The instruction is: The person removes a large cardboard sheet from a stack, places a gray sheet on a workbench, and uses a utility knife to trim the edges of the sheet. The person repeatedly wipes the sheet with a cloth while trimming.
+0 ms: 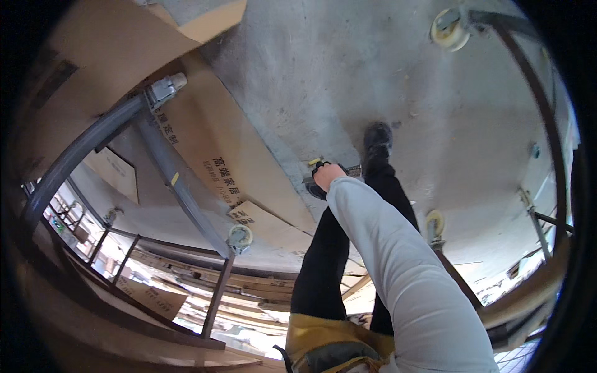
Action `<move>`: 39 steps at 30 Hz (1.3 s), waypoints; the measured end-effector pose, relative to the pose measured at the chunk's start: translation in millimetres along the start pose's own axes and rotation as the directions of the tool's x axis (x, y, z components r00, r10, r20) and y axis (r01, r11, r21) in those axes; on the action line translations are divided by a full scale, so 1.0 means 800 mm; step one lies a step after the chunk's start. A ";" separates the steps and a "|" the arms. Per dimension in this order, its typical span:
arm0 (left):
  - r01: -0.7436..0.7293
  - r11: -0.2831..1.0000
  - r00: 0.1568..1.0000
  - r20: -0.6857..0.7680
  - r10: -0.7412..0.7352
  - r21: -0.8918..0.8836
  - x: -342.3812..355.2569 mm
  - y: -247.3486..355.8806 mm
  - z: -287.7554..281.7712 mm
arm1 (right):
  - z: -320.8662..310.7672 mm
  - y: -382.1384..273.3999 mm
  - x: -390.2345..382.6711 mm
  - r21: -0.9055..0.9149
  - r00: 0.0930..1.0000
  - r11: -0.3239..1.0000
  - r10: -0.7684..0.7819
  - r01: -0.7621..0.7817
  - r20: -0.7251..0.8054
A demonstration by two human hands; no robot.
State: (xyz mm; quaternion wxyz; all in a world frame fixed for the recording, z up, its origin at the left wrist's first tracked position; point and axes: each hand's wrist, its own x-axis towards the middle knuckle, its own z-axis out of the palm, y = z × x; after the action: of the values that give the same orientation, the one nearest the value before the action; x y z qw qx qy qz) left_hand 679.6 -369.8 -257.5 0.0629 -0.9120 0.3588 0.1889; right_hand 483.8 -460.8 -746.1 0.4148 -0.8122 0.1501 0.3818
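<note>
Right hand (pixel 329 176) was closed up tight, fingers curled around a small dark tool (pixel 355 170) with a flat strip sticking out to the right and what looked like a yellow bit on the left, though it's too tiny to say what kind. Tool was held above the left shoe, with the right shoe (pixel 378 138) just beyond it on the concrete floor (pixel 323 81). Big cardboard sheet (pixel 208 124) lay off to the left, under a grey metal frame (pixel 186 199) on casters. Left hand was out of view, so can't tell there.

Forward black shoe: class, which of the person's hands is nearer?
Right, apparently: the right hand appears below-left of the shoe; the left hand is out of view.
</note>
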 end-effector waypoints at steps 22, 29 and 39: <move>0.139 0.990 0.990 0.032 -0.139 0.019 -0.036 -0.003 0.049 | 0.014 0.079 0.033 -0.074 0.999 0.997 0.035 -0.034 0.009; 0.162 0.986 0.985 0.060 -0.164 0.037 -0.026 -0.004 0.086 | 0.095 0.064 0.093 -0.116 0.953 0.948 -0.302 0.297 -0.024; 0.175 0.984 0.984 0.029 -0.176 0.031 -0.026 -0.010 0.100 | 0.134 0.059 0.094 -0.056 0.956 0.961 -0.276 0.271 -0.103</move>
State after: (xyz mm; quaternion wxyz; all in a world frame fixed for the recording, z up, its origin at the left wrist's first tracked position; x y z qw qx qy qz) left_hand 647.1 -330.4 -323.3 0.0976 -0.9360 0.2785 0.1918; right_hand 454.1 -399.7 -867.8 0.4379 -0.8532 0.0509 0.2787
